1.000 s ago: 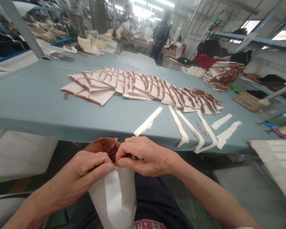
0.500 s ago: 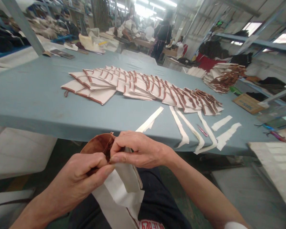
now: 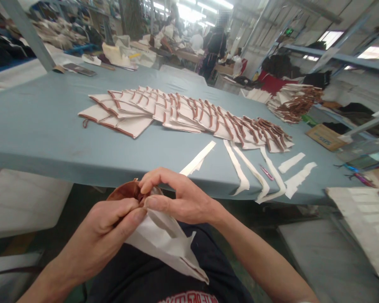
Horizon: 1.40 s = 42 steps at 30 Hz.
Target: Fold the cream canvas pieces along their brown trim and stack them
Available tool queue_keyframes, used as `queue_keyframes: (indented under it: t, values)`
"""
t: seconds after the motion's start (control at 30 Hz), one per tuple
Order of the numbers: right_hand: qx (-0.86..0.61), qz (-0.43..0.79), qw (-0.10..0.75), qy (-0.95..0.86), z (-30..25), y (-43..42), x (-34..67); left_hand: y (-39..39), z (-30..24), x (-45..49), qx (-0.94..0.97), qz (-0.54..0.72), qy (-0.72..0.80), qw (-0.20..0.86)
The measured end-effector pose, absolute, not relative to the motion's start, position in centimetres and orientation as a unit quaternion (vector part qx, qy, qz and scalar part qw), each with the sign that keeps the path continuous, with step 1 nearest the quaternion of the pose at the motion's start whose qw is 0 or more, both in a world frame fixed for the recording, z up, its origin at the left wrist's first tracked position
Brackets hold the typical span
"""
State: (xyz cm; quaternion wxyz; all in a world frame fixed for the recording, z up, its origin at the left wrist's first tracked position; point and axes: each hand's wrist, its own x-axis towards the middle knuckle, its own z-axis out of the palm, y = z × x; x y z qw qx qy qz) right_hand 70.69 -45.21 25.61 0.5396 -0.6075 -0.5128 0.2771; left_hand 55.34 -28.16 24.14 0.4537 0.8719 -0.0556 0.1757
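Above dark clothing (image 3: pixel 132 277), the left hand (image 3: pixel 105 229) and right hand (image 3: pixel 183 198) pinch creased, brown-lined off-white cloth (image 3: pixel 158 237) between their fingers (image 3: pixel 159 174).

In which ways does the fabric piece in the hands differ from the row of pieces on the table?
The held piece is bent and in front of the table, while the row of pieces lies on it. The held piece is single; the row of pieces has many, overlapping. Both show off-white and brown.
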Motion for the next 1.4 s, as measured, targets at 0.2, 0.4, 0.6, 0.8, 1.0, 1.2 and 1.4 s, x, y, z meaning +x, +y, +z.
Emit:
queue_keyframes:
  t: [0.2,0.4,0.6,0.8,1.0,1.2,1.4]
  values:
    - [-0.705,0.318,0.522,-0.359,25.2,-46.2,67.6,-28.4,23.5,55.3,0.856,0.183,-0.007,0.483]
    - [-0.604,0.510,0.566,-0.236,22.8,-46.0,65.7,-28.9,22.4,54.3,0.860,0.194,0.061,0.468]
    - [-0.649,0.476,0.545,-0.238,21.4,-46.6,65.2,-29.4,22.2,54.5,0.867,0.176,0.060,0.463]
    - [-0.705,0.406,0.497,-0.301,23.6,-47.5,64.7,-31.1,22.4,54.0,0.874,0.205,0.026,0.440]
    - [-0.664,0.446,0.503,-0.328,21.9,-48.4,64.1,-33.1,22.2,53.5,0.867,0.299,-0.030,0.397]
    - [-0.707,0.392,0.488,-0.330,19.7,-49.8,64.3,-33.4,21.2,53.4,0.855,0.329,-0.050,0.398]
    - [-0.801,0.337,0.397,-0.295,17.1,-52.4,63.5,-34.3,19.9,55.1,0.843,0.280,0.014,0.459]
